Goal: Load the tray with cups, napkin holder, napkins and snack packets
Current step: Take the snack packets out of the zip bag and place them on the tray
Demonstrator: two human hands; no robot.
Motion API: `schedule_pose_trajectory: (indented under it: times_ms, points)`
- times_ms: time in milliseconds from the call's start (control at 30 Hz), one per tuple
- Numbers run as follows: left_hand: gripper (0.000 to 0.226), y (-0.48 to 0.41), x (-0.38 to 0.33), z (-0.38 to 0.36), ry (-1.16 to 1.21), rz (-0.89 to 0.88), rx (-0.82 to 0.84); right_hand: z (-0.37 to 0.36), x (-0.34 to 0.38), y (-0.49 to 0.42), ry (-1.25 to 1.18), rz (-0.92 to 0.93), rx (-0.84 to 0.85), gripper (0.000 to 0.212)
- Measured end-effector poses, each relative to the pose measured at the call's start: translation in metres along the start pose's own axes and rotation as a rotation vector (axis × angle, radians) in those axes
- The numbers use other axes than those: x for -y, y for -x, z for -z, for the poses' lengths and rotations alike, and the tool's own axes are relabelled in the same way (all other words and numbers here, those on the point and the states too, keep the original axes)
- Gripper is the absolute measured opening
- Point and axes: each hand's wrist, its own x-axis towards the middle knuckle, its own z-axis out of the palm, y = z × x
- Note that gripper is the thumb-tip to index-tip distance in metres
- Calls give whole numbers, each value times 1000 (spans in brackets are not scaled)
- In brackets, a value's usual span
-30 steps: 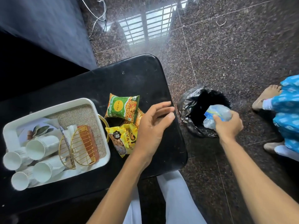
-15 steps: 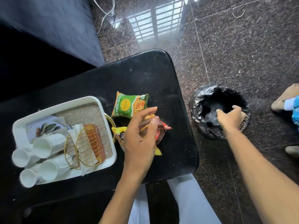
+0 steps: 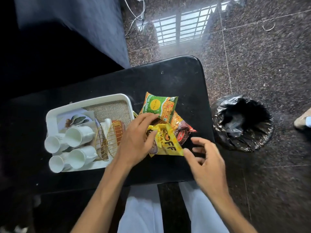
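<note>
- White tray (image 3: 50,118) sits at the left of the black table (image 3: 168,78) and already holds most of the load. Four white cups (image 3: 74,137) lie on their sides in its near half, and the leaf-printed napkins (image 3: 75,118) are tucked behind them.
- Gold wire napkin holder (image 3: 107,142) lies tipped over in the tray's right part, beside the cups. Cups, holder and napkins look done; only the snacks remain.
- Left hand (image 3: 134,140) reaches across the tray's right edge. Its thumb and curled fingers appear to pinch the crumpled top corner of the yellow packet (image 3: 166,142).
- Snack packets are heaped on the table just right of the tray, none inside it yet. The yellow packet is glossy and creased, on top at the near side. The green packet (image 3: 159,106) lies flat at the far side, and a red-brown packet (image 3: 183,132) pokes out between them over an orange one.
- Right hand (image 3: 205,158) hovers just beside the yellow packet's near corner, fingers spread and loosely bent, holding nothing.
- Black-lined bin (image 3: 242,123) stands on the speckled floor, right of the table.
</note>
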Motion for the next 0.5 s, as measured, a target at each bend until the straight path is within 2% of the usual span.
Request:
schedule_pose_trajectory:
  times_ms: [133,267,400,500]
  points:
    - [52,-12,13,0,-74,-133,129,-25,-19,4,201,51,75,42]
    - [67,-14,26,-1,-113,-200,234,-35,-25,-3,333,160,82,36]
    - [84,-13,35,2,-134,-219,272,-40,-17,-7,280,189,86,11]
    - [81,-16,44,11,-81,-231,276,-43,-4,-3,117,218,140,6]
